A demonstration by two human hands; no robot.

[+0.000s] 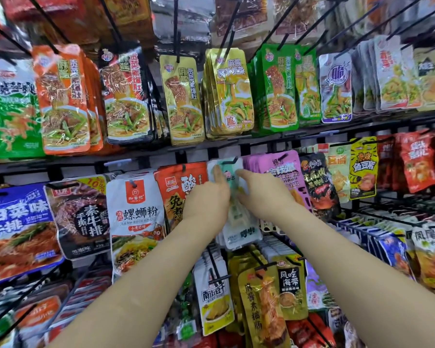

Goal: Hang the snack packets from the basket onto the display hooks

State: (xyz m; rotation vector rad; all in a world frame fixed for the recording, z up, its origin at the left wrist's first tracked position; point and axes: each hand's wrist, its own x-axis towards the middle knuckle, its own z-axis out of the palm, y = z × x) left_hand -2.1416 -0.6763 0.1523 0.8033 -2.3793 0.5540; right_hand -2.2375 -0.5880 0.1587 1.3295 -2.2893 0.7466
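A white and mint-green snack packet [232,173] hangs at the tip of a black display hook [232,160] in the middle row, in front of more packets of the same kind [239,232]. My left hand [209,199] holds the packet's left edge, thumb pointing up beside it. On the packet's right side my right hand [264,194] has its fingers reaching onto the front face. Both hands are blurred, so the exact finger positions are unclear. No basket is in view.
Orange-red packets [181,187] hang just left of the hook and purple ones [279,169] just right. Rows of packets on black hooks fill the rack above and below. Hook tips stick out toward me at several heights, such as one [217,281] below my arms.
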